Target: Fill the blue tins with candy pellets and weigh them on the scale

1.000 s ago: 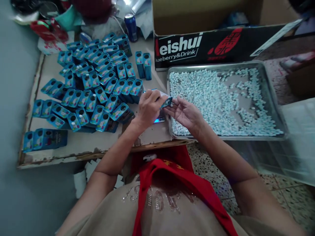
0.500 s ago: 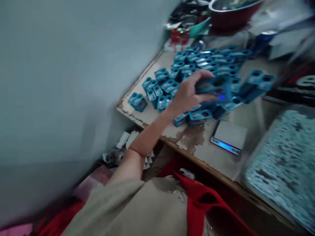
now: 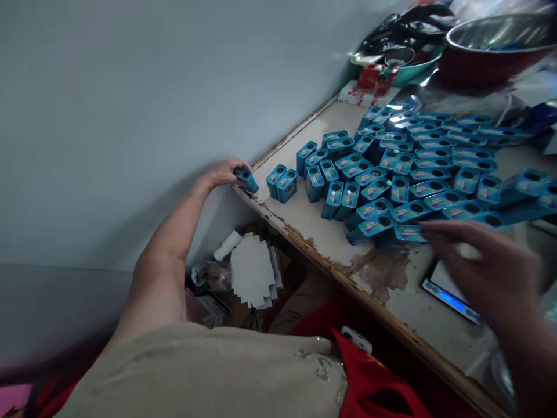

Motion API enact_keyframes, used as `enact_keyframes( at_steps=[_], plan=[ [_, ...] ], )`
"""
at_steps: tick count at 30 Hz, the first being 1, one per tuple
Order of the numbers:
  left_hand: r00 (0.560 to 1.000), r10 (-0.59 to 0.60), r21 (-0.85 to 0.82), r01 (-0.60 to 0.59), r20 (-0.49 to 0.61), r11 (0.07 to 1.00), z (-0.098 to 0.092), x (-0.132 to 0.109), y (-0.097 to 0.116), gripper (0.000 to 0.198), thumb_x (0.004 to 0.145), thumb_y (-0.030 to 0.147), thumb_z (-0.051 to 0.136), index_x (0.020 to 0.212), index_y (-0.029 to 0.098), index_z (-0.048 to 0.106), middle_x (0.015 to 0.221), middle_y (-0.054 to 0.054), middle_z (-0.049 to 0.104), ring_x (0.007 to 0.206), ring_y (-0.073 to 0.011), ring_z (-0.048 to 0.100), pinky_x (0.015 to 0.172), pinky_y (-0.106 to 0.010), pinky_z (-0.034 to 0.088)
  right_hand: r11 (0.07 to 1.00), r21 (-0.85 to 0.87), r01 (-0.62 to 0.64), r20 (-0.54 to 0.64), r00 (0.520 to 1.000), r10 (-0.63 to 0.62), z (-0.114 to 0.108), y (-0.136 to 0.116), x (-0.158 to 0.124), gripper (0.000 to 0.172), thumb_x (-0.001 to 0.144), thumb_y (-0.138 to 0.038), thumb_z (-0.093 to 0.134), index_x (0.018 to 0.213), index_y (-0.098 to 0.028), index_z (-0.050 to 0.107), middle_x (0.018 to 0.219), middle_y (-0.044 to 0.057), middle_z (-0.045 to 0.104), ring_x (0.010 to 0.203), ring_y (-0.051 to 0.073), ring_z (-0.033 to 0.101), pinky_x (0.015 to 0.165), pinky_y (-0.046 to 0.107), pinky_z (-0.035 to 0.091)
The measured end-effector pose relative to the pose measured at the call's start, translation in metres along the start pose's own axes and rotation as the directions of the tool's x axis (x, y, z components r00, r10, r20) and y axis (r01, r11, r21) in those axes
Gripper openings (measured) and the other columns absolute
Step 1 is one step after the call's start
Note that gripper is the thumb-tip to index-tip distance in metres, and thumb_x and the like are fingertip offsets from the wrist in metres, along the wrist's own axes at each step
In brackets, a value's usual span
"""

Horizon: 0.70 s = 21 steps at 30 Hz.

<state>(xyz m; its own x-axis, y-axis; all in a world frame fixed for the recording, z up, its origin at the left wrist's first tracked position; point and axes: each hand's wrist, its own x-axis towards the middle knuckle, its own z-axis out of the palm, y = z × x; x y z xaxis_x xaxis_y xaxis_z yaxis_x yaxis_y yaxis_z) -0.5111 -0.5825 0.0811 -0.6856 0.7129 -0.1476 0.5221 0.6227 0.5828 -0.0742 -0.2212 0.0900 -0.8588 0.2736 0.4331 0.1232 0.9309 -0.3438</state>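
Plainly, the blue tin (image 3: 247, 180) is at the left corner of the surface (image 3: 319, 223), close by the pale wall (image 3: 152, 104). The left hand (image 3: 227, 173) has hold of it from the wall side, the fingers closed about its upper part and partly hiding it; whether its base rests fully on the surface, I cannot tell.

Just to the right, apart from it, a pair of tins (image 3: 282, 184) stands upright, side by side. Beyond them spreads a large cluster of blue tins (image 3: 400, 190), mostly upright and packed close, many showing a round dark opening in the top. Two tins near the front edge of the cluster bear small white pieces (image 3: 348, 195) on their tops.

The right hand (image 3: 489, 270), blurred, is over the near right side of the cluster, its fingers curved with the thumb near the forefinger, the tips beside the end of a tin. Whether they touch or grip anything, I cannot tell. Partly beneath this hand lies a scale (image 3: 452, 302) with a lit blue display.

At the back are a teal basin (image 3: 415, 72), a dark red bowl (image 3: 478, 67) with a metallic inside, and a black plastic bag (image 3: 404, 29). Below the surface's worn wooden edge, white card sheets (image 3: 252, 270) lie stacked.
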Motion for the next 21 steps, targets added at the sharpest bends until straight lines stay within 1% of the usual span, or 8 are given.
enact_keyframes(
  at_steps=[2,5,6,9,13,15,18,21],
  plan=[
    [0.999,0.022,0.016,-0.023,0.046,1.000,0.002,0.010,-0.018,0.041,0.067,0.023,0.071,0.107,0.017,0.076,0.107,-0.005,0.078,0.102,-0.0206,0.065,0.095,-0.032,0.051,0.975,0.122,0.183,0.151,0.968,-0.201,0.045,-0.035,0.045,0.031,0.108,-0.029,0.053,0.116,-0.034,0.082,0.116,0.013,0.081,0.108,0.033,0.077,0.100,0.049,0.061],
    [0.993,0.067,0.061,-0.073,0.094,0.995,0.001,0.022,-0.032,0.055,0.061,0.020,0.061,0.113,0.017,0.078,0.115,-0.007,0.078,0.107,-0.0235,0.067,0.097,-0.033,0.051,0.918,0.023,0.397,0.381,0.845,-0.375,0.107,-0.094,0.117,0.046,0.107,-0.010,0.042,0.137,-0.018,0.076,0.143,0.018,0.072,0.130,0.033,0.066,0.115,0.046,0.052],
    [0.990,0.089,0.086,-0.099,0.108,0.991,0.000,0.024,-0.035,0.058,0.059,0.019,0.059,0.114,0.017,0.079,0.118,-0.008,0.077,0.110,-0.0247,0.068,0.099,-0.034,0.051,0.907,-0.036,0.419,0.434,0.824,-0.363,0.124,-0.111,0.137,0.049,0.105,-0.006,0.041,0.142,-0.014,0.073,0.150,0.021,0.067,0.132,0.034,0.063,0.112,0.045,0.052],
    [0.981,0.163,0.141,-0.177,0.107,0.974,0.003,0.024,-0.038,0.063,0.056,0.018,0.059,0.114,0.017,0.081,0.133,-0.012,0.074,0.119,-0.0273,0.067,0.102,-0.035,0.052,0.902,-0.223,0.371,0.558,0.807,-0.194,0.163,-0.146,0.175,0.051,0.101,0.003,0.041,0.141,-0.007,0.070,0.145,0.026,0.066,0.135,0.036,0.061,0.103,0.041,0.053],
    [0.968,0.217,0.147,-0.234,0.122,0.961,0.012,0.016,-0.041,0.065,0.059,0.018,0.060,0.120,0.022,0.082,0.132,-0.010,0.076,0.123,-0.0278,0.065,0.108,-0.037,0.051,0.900,-0.329,0.286,0.535,0.842,-0.071,0.182,-0.150,0.179,0.050,0.105,0.002,0.037,0.142,-0.008,0.069,0.143,0.025,0.066,0.130,0.036,0.065,0.090,0.037,0.057],
    [0.970,0.222,0.171,-0.236,0.101,0.956,0.018,0.014,-0.044,0.067,0.059,0.017,0.061,0.123,0.022,0.081,0.130,-0.011,0.076,0.124,-0.0287,0.065,0.112,-0.038,0.049,0.900,-0.346,0.265,0.504,0.862,-0.059,0.183,-0.144,0.173,0.048,0.107,-0.001,0.036,0.142,-0.009,0.069,0.143,0.024,0.065,0.125,0.035,0.068,0.084,0.037,0.057],
    [0.968,0.249,0.237,-0.252,0.040,0.938,0.021,0.017,-0.046,0.070,0.057,0.014,0.062,0.125,0.020,0.078,0.137,-0.013,0.074,0.128,-0.0295,0.064,0.116,-0.040,0.047,0.897,-0.336,0.287,0.504,0.859,-0.086,0.183,-0.138,0.169,0.045,0.109,-0.006,0.039,0.140,-0.015,0.071,0.138,0.022,0.067,0.116,0.032,0.071,0.079,0.036,0.054],
    [0.960,0.262,0.292,-0.280,0.100,0.915,0.016,0.023,-0.045,0.061,0.057,0.015,0.062,0.116,0.020,0.078,0.129,-0.012,0.077,0.120,-0.0294,0.065,0.110,-0.039,0.048,0.916,-0.300,0.265,0.516,0.853,-0.078,0.184,-0.140,0.176,0.042,0.111,-0.009,0.042,0.135,-0.020,0.075,0.135,0.021,0.070,0.112,0.031,0.074,0.076,0.034,0.051]
  ],
)
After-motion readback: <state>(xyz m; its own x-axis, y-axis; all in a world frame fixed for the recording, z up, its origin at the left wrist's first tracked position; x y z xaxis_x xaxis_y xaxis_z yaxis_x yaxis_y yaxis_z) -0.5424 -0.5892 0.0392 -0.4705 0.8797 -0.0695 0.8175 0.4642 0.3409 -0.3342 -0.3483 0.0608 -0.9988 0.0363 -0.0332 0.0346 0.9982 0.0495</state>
